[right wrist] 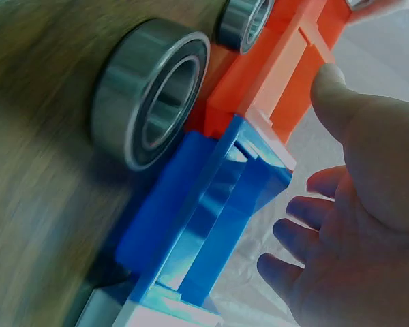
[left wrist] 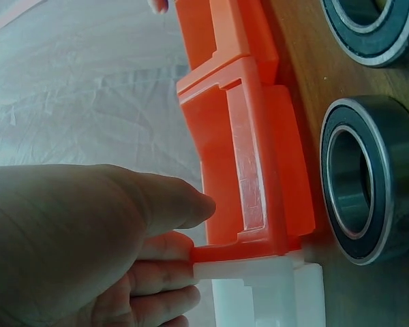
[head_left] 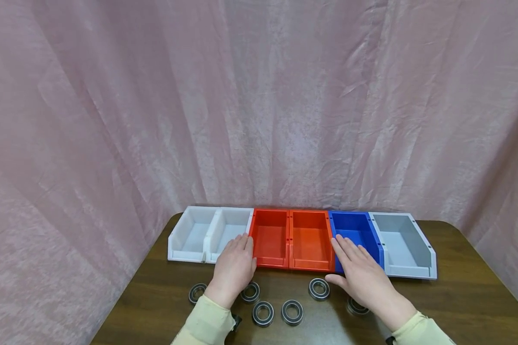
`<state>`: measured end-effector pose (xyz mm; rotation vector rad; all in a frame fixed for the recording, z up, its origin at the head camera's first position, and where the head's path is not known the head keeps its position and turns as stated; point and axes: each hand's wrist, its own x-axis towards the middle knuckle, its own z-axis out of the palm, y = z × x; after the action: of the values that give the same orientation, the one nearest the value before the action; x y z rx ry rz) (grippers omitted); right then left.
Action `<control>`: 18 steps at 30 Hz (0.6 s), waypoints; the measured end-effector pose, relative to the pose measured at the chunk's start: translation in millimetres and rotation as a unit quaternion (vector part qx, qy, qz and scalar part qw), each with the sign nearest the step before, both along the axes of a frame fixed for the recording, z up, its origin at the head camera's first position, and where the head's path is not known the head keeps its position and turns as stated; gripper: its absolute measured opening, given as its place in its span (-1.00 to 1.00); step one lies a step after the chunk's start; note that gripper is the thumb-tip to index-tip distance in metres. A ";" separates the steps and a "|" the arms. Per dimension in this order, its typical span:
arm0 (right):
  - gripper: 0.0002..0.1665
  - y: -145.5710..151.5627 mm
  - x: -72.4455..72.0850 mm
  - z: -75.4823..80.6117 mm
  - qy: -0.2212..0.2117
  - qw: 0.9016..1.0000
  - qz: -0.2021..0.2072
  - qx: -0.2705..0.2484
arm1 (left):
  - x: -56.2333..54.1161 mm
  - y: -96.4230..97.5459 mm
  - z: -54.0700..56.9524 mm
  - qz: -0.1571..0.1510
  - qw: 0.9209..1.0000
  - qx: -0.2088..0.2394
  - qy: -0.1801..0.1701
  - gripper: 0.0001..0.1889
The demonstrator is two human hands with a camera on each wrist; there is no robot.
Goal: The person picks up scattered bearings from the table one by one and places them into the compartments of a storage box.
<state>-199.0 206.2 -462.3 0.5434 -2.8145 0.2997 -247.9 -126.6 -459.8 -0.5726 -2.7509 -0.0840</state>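
My left hand reaches palm down over the front of the second white bin, beside the left red bin. Its fingers are nearly straight and nothing is held. The right hand hovers with fingers extended and thumb spread at the blue bin, also holding nothing. Several metal ball bearings lie on the table in front of the bins. One bearing sits just left of the right thumb, and another is partly hidden under that hand. A bearing lies beside the left wrist.
The bins stand side by side in a row: two white, two red, one blue and a grey one at the right end. Beneath them is a brown wooden table. A pink curtain hangs behind.
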 end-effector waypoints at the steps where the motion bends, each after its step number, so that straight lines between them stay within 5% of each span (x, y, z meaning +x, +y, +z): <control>1: 0.07 1.6 1.4 0.1 0.001 1.000 -0.001 0.001 | -0.2 -0.1 0.1 0.000 1.000 -0.001 0.000 -0.35; 18: 0.08 20.8 34.1 -1.4 -0.011 0.999 -0.018 0.026 | 3.0 0.4 0.2 0.001 1.000 0.003 0.003 -0.32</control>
<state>-164.9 227.0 -463.7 0.5014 -2.8573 0.2286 -244.9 -126.1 -459.5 -0.5685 -2.7449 -0.0901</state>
